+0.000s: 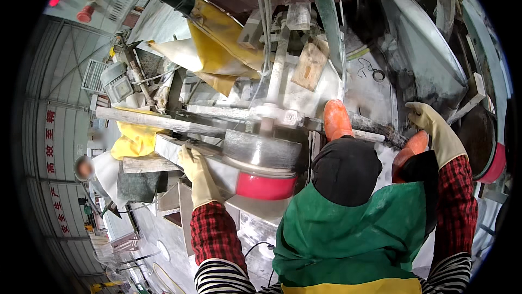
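Note:
My left hand (197, 175), in a cream rubber glove, rests with its fingers extended on a pale, flat-sided piece (222, 175) beside a wheel. This grey drum-like wheel (261, 149) has a glossy red band (266, 186) along its near side. At the right my right hand (439, 132), gloved alike, is raised with its fingers loosely bent and nothing visible in them. It is nearest to a large grey metal sheet (421, 44). Below it is a second dark round wheel (474, 140) with a red rim. Whether the right fingertips touch anything, I cannot tell.
A wooden block (311, 65) lies behind the shaft (279, 65). Yellow sheeting (220, 49) hangs at the back, and a long bar (160, 120) crosses at the left. An orange boot toe (337, 120) sits close to the machine. A motor (116, 82) stands farther left.

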Tool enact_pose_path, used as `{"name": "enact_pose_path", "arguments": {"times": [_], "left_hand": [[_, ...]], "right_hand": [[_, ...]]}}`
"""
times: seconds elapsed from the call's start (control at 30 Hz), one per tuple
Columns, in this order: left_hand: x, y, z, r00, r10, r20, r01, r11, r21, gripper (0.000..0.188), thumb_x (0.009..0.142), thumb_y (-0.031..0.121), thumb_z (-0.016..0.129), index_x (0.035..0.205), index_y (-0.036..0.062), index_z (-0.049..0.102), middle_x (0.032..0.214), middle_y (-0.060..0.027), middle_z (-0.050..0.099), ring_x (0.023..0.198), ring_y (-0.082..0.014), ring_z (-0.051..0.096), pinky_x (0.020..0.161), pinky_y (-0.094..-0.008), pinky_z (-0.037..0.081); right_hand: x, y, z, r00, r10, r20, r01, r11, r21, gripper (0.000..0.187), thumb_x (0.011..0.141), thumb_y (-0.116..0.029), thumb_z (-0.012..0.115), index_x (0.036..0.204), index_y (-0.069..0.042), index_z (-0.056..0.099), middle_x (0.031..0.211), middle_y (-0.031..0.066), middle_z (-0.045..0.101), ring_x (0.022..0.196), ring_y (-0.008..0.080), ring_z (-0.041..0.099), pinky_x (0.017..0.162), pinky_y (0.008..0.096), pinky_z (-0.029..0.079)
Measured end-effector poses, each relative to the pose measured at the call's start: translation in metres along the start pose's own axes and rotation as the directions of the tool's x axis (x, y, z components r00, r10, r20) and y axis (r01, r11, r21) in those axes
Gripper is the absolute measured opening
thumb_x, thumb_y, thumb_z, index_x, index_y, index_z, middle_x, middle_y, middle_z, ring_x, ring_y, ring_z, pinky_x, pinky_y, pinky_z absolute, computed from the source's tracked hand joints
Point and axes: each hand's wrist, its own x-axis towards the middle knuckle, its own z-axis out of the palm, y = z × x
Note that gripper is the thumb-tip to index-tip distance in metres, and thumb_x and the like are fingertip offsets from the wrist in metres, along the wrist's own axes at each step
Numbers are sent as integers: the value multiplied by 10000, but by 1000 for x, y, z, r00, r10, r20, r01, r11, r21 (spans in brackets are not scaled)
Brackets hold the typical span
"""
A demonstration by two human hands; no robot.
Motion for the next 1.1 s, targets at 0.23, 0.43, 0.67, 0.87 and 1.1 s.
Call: {"name": "enact_pose_path", "arguments": {"times": [0.23,0.43,0.67,0.87,1.1], "left_hand": [[34,-56,18,1000,9,-17,-11,996,-88,556,978,309,589,1478,101,464,1486,-247,450,1369,-417,419,1158,-450,345],[48,-37,7,1000,-22,-23,21,999,-43,536,976,312,569,1471,135,464,1445,-151,487,1323,-369,456,1091,-461,409],[70,-40,1,998,-60,1,60,990,131,527,977,320,561,1484,220,457,1510,-105,449,1389,-327,418,1096,-444,423],[71,-61,-1,998,-70,-5,68,987,-143,569,981,334,594,1483,99,467,1507,-215,469,1359,-371,479,1141,-415,381],[-118,109,-82,970,-159,184,226,870,-438,890,861,388,791,1566,108,325,1567,-261,358,1453,-381,356,1192,-435,317]], "right_hand": [[-8,-39,4,997,67,30,-68,997,32,463,930,-81,556,1387,-5,569,916,119,717,763,178,673,684,330,538],[-6,-28,3,999,-11,31,13,999,-37,466,914,-125,567,1356,17,588,891,130,716,758,189,682,696,332,543],[-1,-19,6,996,89,4,-87,979,-184,528,849,-111,598,1367,-12,597,839,149,719,739,196,685,686,337,541],[2,-36,9,998,63,27,-57,980,-190,563,830,-142,637,1379,-25,588,996,204,726,872,271,711,784,371,547],[-5,-62,12,992,117,40,-114,990,-81,554,838,-82,629,1391,-82,593,936,169,711,854,221,695,761,333,553]]}}
